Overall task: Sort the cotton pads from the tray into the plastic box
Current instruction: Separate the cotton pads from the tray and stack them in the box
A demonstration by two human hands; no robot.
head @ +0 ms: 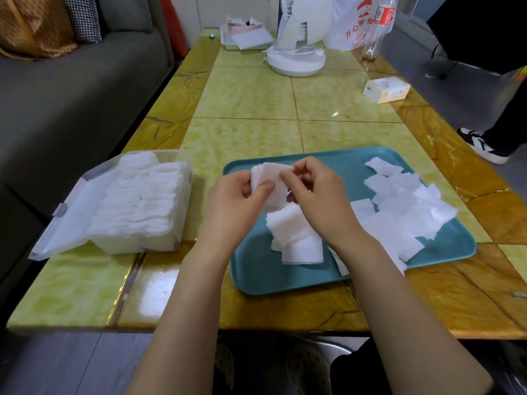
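Surroundings: a tiled green-and-amber table (248, 92) carries all work items. At its far end stand a white fan (296, 52), a printed plastic bag (350, 27) and a clear bottle (379, 27). A small carton (386, 89) lies near the right edge. A grey sofa (71, 81) runs along the left side, and another person's shoe (482, 145) shows on the floor at right.

Obstructions: both forearms cross the near edge of the teal tray (256, 269). The right forearm hides part of the loose pads (405, 206) behind it.

Task items: the loose pads are thin white squares, overlapping in a disordered heap on the right half of the tray. A neater pile (296, 235) lies on the tray directly below the hands. The plastic box (137, 243) stands just left of the tray, its hinged lid (71, 220) folded open to the left. Rows of packed pads (137, 201) stand on edge inside it, filling most of it.

Grip: the left hand (236, 203) grips a small held stack (272, 181) above the tray, thumb across its front face. The right hand (319, 201) pinches the right edge of that stack between thumb and fingertips.
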